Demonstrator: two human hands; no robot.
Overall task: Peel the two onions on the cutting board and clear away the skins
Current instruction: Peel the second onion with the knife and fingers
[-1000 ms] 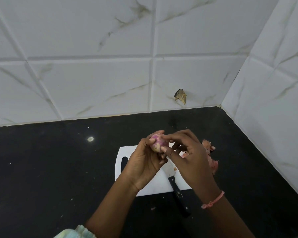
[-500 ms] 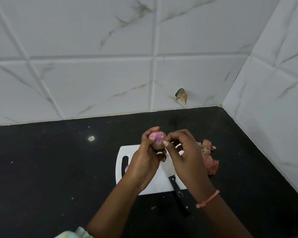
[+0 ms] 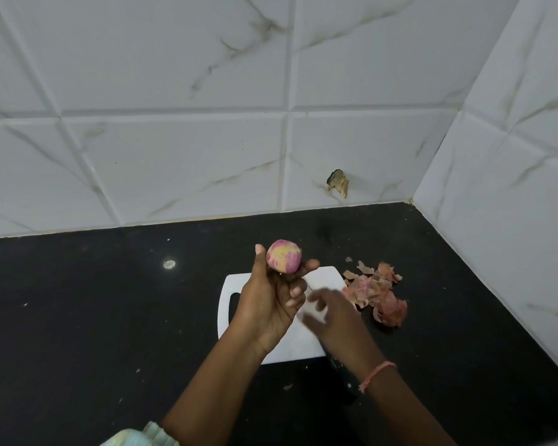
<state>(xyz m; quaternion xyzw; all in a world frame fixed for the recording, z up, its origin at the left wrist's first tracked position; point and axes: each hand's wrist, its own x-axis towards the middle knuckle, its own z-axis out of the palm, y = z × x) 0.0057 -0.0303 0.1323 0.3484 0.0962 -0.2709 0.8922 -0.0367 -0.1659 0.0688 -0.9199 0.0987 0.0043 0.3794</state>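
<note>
Onion, round, upright in left hand's grip

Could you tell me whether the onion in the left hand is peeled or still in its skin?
Peeled: the onion shows bare pink and yellowish flesh, with no papery skin visible.

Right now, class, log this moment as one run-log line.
left hand: holds peeled onion | right hand: blurred, above cutting board | skins: beside board

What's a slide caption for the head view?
Left hand holds a peeled onion above the cutting board; skins piled on the counter.
</note>
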